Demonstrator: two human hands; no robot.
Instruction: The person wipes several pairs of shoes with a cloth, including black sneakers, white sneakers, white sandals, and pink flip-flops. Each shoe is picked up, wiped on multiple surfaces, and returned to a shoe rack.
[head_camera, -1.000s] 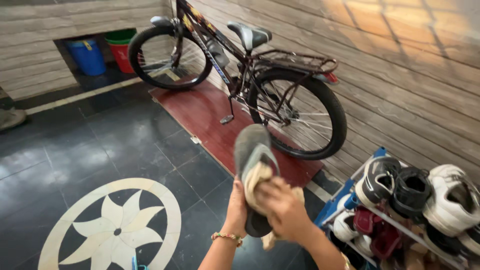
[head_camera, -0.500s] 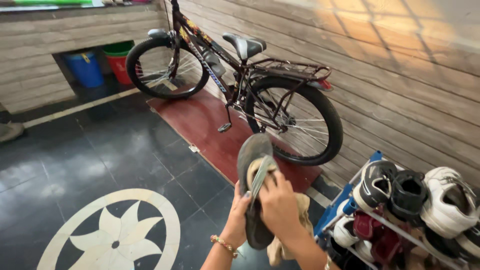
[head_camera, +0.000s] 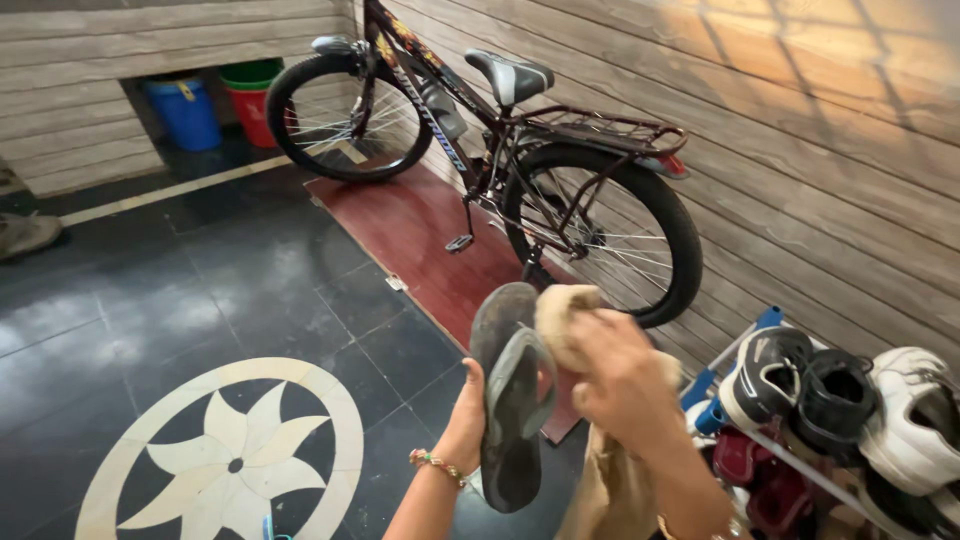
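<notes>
Up front, the left hand (head_camera: 466, 420) grips a grey sandal (head_camera: 508, 400); the right hand (head_camera: 625, 385) clutches a tan cloth (head_camera: 565, 320) at its toe edge; open dark floor (head_camera: 200, 290) lies left; shoe rack (head_camera: 745, 345) crowds right.

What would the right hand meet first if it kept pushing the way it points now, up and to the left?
Likely the grey sandal: the right hand presses a tan cloth against its upper end, so cloth and sandal already touch. Past that, depth is unclear.

Shoe rack (head_camera: 745, 340) cut off at right edge.

bicycle (head_camera: 520, 160) behind sandal (head_camera: 510, 400), shoe rack (head_camera: 800, 440) right
</notes>
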